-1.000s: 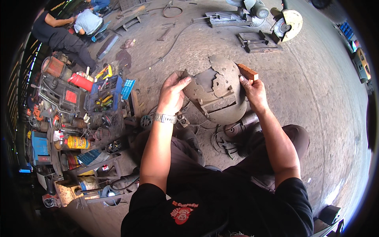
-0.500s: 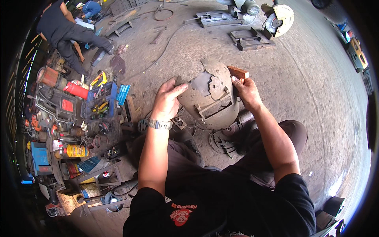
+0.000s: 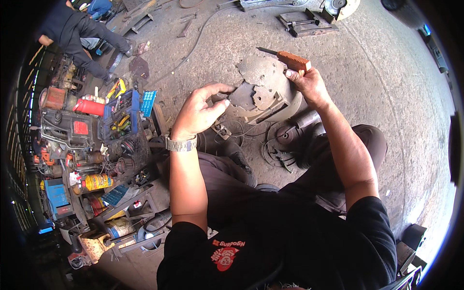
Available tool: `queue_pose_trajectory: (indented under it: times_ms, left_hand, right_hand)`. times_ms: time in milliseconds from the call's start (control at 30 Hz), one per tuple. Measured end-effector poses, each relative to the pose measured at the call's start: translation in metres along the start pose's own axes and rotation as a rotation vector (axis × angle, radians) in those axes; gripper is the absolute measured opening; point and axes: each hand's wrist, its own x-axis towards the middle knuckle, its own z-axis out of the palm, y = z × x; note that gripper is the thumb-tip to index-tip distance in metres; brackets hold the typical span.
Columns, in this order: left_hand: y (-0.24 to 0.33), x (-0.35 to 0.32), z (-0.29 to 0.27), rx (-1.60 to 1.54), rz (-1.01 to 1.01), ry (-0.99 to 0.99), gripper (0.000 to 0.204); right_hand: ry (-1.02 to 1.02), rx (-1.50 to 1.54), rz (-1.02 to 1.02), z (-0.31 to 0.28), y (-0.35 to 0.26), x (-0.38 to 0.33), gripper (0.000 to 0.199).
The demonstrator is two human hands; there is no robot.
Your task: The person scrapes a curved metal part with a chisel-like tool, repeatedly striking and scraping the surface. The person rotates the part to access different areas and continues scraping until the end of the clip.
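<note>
A worn grey-brown welding mask [image 3: 270, 75] is held up before me, tilted. Its shell has a large jagged hole, with a grey inner surface [image 3: 243, 95] showing through, and a rectangular window frame [image 3: 270, 109] sits lower down. My left hand [image 3: 200, 108] is at the mask's left edge, thumb and forefinger curled about the broken rim. On the other side, my right hand [image 3: 309, 87] grips the shell's edge with the thumb on top. That hand also holds a tool with an orange ribbed handle [image 3: 294, 61] and a thin dark shaft, whose exact kind I cannot tell.
An angle grinder [image 3: 295, 130] and cables lie on the floor between my legs. To the left are a blue toolbox [image 3: 121, 113], a red bottle [image 3: 90, 107] and cluttered equipment. A cut-off saw [image 3: 338, 7] stands far right. Another person [image 3: 79, 36] bends at the far left.
The mask has turned and tilted in my hands. The orange-handled tool has swung into fuller view, showing its dark shaft. My left hand has shifted left and its fingers are looser.
</note>
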Motion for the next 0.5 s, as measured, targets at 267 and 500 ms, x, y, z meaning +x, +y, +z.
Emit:
queue_pose_trajectory:
  times_ms: [267, 500]
  left_hand:
    - [-0.001, 0.013, 0.015, 0.224, 0.151, 0.268, 0.023]
    - [-0.021, 0.025, 0.047, 0.016, -0.05, 0.455, 0.026]
  right_hand:
    - [0.029, -0.118, -0.051, 0.003, -0.005, 0.003, 0.045]
    - [0.042, -0.369, -0.041, 0.011, -0.015, -0.006, 0.043]
